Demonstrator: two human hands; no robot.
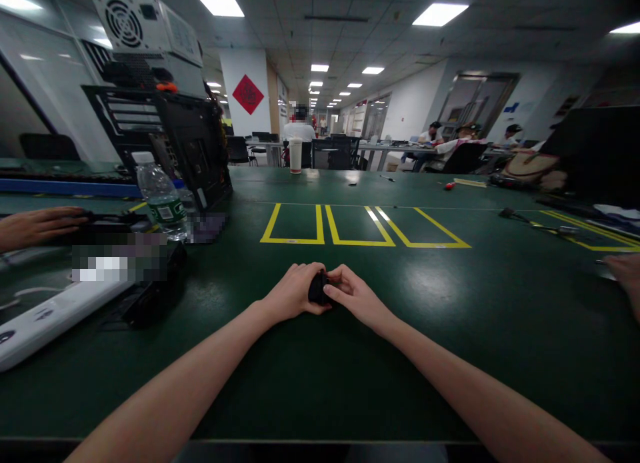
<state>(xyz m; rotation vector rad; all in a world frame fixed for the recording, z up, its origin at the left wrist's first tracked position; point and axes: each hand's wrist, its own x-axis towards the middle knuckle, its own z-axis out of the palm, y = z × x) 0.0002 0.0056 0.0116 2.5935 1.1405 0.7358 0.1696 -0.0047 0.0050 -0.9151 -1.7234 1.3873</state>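
A small black object (317, 288) is between my two hands, just above or on the green table (320, 376); its kind I cannot make out. My left hand (295, 290) wraps round it from the left, thumb below and fingers over the top. From the right, my right hand (357, 296) pinches its edge with thumb and fingers. Part of the object is hidden by the fingers. Beyond my hands, yellow tape outlines (355, 243) mark the table top.
At left stand a water bottle (161, 200), a black computer case (193, 150) with a power supply (150, 26) on top, and a long white power strip (65, 313). Other people's hands rest at the left (40, 226) and right (627, 276) edges. A white cup (295, 155) stands far back.
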